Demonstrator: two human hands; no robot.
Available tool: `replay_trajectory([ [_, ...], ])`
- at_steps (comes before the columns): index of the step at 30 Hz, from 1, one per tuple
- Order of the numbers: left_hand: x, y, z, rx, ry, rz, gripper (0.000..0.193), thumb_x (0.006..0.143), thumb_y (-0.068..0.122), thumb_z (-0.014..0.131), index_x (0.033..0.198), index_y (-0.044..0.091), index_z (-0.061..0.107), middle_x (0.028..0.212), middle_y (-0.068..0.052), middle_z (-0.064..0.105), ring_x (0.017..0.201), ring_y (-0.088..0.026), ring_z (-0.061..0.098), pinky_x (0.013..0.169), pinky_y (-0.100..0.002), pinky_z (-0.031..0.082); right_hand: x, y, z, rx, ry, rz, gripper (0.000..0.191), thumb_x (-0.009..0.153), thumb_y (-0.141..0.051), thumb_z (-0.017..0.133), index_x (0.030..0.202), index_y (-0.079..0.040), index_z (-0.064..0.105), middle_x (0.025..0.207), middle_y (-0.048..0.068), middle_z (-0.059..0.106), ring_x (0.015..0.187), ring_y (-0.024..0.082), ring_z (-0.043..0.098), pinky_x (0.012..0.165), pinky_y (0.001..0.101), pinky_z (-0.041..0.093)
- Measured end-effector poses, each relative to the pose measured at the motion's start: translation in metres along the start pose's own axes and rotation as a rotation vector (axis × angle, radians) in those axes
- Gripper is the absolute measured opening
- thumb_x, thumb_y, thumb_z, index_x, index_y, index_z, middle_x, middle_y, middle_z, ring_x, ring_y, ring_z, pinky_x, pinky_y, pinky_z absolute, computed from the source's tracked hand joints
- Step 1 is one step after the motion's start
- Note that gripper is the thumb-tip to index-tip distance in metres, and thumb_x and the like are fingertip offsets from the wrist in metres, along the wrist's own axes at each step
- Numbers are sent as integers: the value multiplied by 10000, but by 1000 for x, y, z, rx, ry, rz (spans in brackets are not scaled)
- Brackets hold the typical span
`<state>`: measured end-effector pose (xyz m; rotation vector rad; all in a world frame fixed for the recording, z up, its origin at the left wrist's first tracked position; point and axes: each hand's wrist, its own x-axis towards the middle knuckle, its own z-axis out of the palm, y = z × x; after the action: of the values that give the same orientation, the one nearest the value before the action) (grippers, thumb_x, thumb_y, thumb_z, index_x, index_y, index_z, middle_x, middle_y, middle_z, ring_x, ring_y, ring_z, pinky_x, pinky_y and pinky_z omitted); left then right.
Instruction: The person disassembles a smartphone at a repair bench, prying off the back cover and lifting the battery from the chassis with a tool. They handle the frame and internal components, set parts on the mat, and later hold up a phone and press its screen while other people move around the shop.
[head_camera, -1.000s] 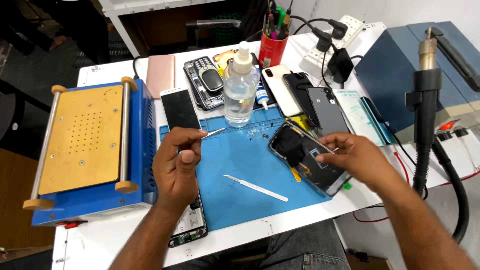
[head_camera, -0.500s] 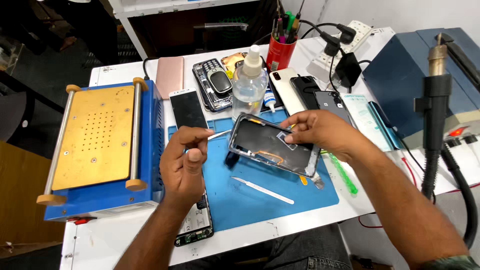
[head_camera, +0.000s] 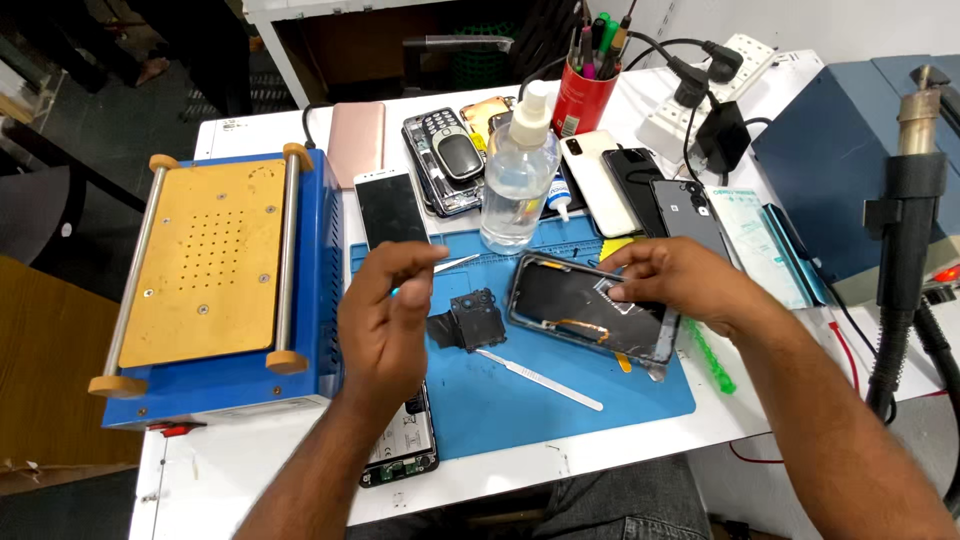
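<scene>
Opened black smartphone body (head_camera: 590, 312), lying flat on the blue silicone work mat (head_camera: 520, 400) with its long axis running left to right, slightly downhill toward the right: the right hand (head_camera: 672, 280) rests on its far right edge, fingers curled loosely over the frame. The left hand (head_camera: 388, 318), pinched shut on thin metal tweezers (head_camera: 455, 263), hovers just left of it. Between them lie a small black camera module (head_camera: 462, 322) and a flat metal spudger (head_camera: 540, 380); a clear plastic bottle (head_camera: 518, 185) stands behind.
</scene>
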<state>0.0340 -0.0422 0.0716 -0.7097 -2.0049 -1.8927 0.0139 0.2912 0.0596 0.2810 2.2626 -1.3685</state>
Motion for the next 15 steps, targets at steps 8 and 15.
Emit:
replay_trajectory([
  [8,7,6,24,796,-477,-229,380,896,263,743,1224,95,650,1131,-108,678,1006,-322,681,804,-456,552,-46,16,-51,190,224,38,393,822,-20,743,1214,-8,735,893,57,745,840,127,660,792,271,503],
  [15,4,-5,30,890,-670,-349,673,766,302,826,1353,90,573,1254,-130,626,1104,-364,634,874,-488,534,-51,31,-61,229,229,51,392,839,7,724,1231,4,714,914,74,765,852,110,683,802,244,519],
])
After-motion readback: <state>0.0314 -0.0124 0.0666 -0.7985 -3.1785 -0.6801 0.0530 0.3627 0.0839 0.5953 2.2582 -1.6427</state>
